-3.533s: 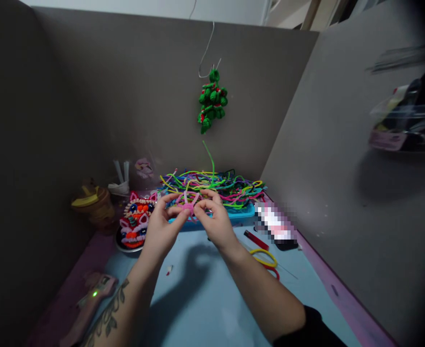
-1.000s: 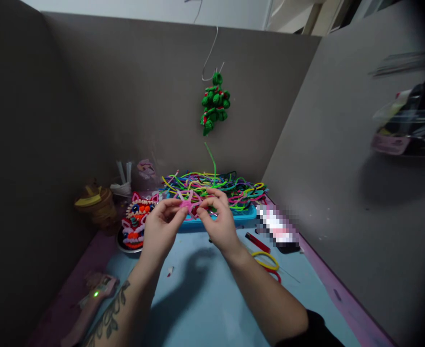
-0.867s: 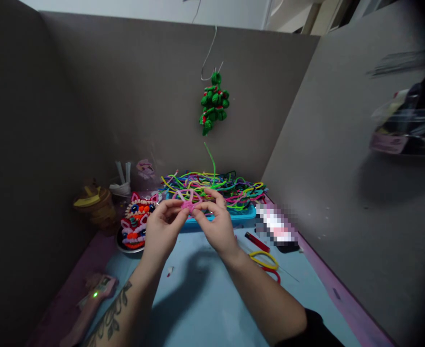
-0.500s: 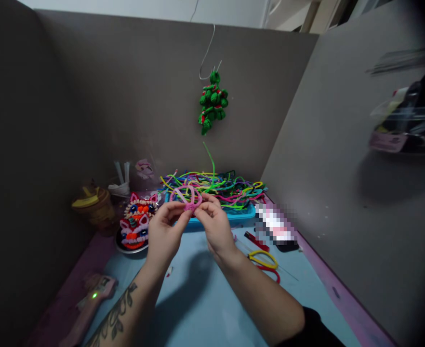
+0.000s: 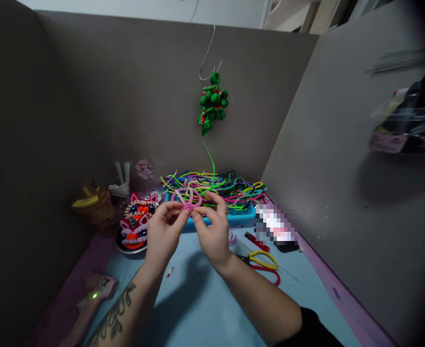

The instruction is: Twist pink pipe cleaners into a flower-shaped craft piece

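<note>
Between my hands, above the table mat, is a pink pipe cleaner shape [image 5: 190, 196] bent into open loops that meet at a gathered base. My left hand [image 5: 165, 230] pinches that base from the left with thumb and finger. From the other side, my right hand [image 5: 212, 229] pinches it too, its index finger raised and bent away from the thumb. Behind the fingers lies a heap of many-coloured pipe cleaners [image 5: 230, 188] in a blue tray [image 5: 239, 215]. The far ends of the pink loops overlap this heap in view.
Scissors [image 5: 265, 267] with yellow and red handles lie at right, near a red object [image 5: 257, 241] and a phone [image 5: 276, 229]. At left stand a bowl of fuzzy animal faces [image 5: 135, 231] and a pink glue gun [image 5: 96, 294]. A green ornament [image 5: 213, 103] hangs ahead.
My right hand has shifted slightly left, with its index finger lifted from the pink shape. The shape has turned a little; more of the scissors shows.
</note>
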The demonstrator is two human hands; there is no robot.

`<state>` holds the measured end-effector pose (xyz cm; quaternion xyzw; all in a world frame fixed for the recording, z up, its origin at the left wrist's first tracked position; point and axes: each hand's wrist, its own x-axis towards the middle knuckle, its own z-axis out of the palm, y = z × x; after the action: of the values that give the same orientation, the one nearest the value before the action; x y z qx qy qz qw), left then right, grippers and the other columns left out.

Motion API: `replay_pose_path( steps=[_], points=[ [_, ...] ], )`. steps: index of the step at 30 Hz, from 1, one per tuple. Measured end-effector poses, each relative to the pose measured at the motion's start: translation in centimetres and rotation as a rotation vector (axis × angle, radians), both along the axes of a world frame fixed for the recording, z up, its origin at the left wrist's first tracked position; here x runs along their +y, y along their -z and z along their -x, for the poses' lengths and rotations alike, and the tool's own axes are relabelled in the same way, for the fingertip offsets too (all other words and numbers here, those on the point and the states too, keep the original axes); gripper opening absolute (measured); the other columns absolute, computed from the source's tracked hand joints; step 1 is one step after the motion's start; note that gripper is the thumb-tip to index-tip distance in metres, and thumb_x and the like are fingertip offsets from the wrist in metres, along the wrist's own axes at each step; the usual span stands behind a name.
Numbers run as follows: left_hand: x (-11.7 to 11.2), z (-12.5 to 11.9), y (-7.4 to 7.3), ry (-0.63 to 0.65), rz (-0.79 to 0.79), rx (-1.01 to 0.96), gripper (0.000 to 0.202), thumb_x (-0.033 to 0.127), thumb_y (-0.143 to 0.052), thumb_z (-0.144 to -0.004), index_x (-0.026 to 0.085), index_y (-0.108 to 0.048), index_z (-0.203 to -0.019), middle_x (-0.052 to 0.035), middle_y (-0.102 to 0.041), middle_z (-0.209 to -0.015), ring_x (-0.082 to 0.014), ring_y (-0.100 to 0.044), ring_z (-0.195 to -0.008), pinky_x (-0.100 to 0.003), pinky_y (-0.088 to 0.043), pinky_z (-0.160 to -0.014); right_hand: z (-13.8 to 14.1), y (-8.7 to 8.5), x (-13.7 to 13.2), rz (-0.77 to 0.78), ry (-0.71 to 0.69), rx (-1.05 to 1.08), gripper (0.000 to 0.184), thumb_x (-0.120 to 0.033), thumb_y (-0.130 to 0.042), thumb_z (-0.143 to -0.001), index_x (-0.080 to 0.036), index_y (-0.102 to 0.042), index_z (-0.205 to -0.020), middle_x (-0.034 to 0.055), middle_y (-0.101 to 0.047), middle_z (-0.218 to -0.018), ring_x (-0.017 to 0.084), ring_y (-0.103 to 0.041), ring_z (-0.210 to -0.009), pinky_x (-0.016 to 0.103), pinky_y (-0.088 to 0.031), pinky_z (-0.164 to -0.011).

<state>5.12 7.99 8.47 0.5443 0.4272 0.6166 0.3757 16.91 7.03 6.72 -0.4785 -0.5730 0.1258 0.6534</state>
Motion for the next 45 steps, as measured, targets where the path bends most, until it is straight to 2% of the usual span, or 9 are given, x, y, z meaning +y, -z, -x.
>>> replay_pose_path(
  steps=[6,13,16,21,26,32,39,45],
  points=[
    [0.1,0.3,-0.3,0.016,0.044,-0.027,0.028,0.033,-0.082,-0.07,0.017,-0.065,-0.086,-0.0011,-0.072,-0.072,-0.0137,-0.069,-0.068,-0.023,-0.053,-0.065,-0.3,0.4,0.3,-0.09,0.026,-0.121,0.013,-0.029,-0.065,-0.088,-0.029,-0.078,-0.087,0.0081,-0.052,-0.129,0.027,-0.049,-0.125,0.049,-0.039,-0.11],
    [0.6,0.5,-0.3,0.08,0.13,-0.124,0.034,0.035,-0.084,-0.066,0.016,-0.063,-0.085,0.0008,-0.069,-0.066,-0.0125,-0.067,-0.063,-0.022,-0.051,-0.062,-1.4,-0.6,0.8,-0.025,-0.021,-0.048,0.009,-0.027,-0.064,-0.085,-0.025,-0.073,-0.086,0.009,-0.056,-0.114,0.025,-0.055,-0.116,0.045,-0.045,-0.102],
    [0.5,0.4,-0.4,0.105,0.119,-0.077,0.032,0.035,-0.083,-0.067,0.016,-0.064,-0.085,0.0004,-0.069,-0.069,-0.013,-0.067,-0.065,-0.023,-0.051,-0.063,-2.3,-1.0,1.2,0.012,-0.067,-0.087,0.009,-0.028,-0.065,-0.084,-0.025,-0.073,-0.088,0.0095,-0.054,-0.121,0.027,-0.052,-0.122,0.047,-0.041,-0.107],
    [0.3,0.3,-0.7,0.131,0.048,0.053,0.025,0.032,-0.077,-0.072,0.018,-0.064,-0.088,-0.0008,-0.07,-0.074,-0.0154,-0.069,-0.071,-0.026,-0.054,-0.068,-3.1,-1.1,1.8,0.112,-0.173,-0.169,0.011,-0.028,-0.067,-0.083,-0.024,-0.069,-0.072,0.0089,-0.053,-0.13,0.028,-0.044,-0.133,0.049,-0.034,-0.111],
    [0.3,0.4,-0.4,0.103,-0.01,0.144,0.023,0.033,-0.076,-0.074,0.018,-0.063,-0.087,-0.0023,-0.072,-0.078,-0.0176,-0.07,-0.074,-0.03,-0.056,-0.072,-2.6,-1.1,1.8,0.171,-0.217,-0.121,0.014,-0.026,-0.065,-0.082,-0.022,-0.066,-0.069,0.009,-0.055,-0.128,0.027,-0.045,-0.132,0.048,-0.034,-0.112],
    [0.3,0.3,-0.2,0.129,-0.012,0.17,0.024,0.032,-0.073,-0.077,0.019,-0.06,-0.092,-0.0014,-0.071,-0.078,-0.0162,-0.07,-0.072,-0.027,-0.054,-0.068,-1.6,-0.6,1.5,0.164,-0.225,-0.006,0.015,-0.025,-0.059,-0.083,-0.021,-0.061,-0.069,0.0104,-0.055,-0.122,0.026,-0.051,-0.125,0.043,-0.041,-0.106],
    [0.0,-0.1,-0.4,0.116,-0.012,0.135,0.029,0.033,-0.071,-0.078,0.021,-0.054,-0.098,0.0036,-0.065,-0.068,-0.016,-0.069,-0.068,-0.026,-0.051,-0.065,-0.7,0.2,1.7,0.162,-0.222,0.079,0.018,-0.027,-0.054,-0.086,-0.021,-0.057,-0.068,0.0093,-0.055,-0.115,0.023,-0.056,-0.115,0.038,-0.046,-0.1],
    [-0.4,-0.2,-0.6,0.134,-0.003,0.041,0.036,0.03,-0.074,-0.075,0.022,-0.049,-0.1,0.0052,-0.063,-0.065,-0.0156,-0.068,-0.066,-0.024,-0.049,-0.063,-0.2,0.2,0.9,0.153,-0.198,0.114,0.018,-0.027,-0.053,-0.086,-0.021,-0.054,-0.069,0.0113,-0.05,-0.124,0.023,-0.05,-0.125,0.039,-0.042,-0.106]
  ],
)
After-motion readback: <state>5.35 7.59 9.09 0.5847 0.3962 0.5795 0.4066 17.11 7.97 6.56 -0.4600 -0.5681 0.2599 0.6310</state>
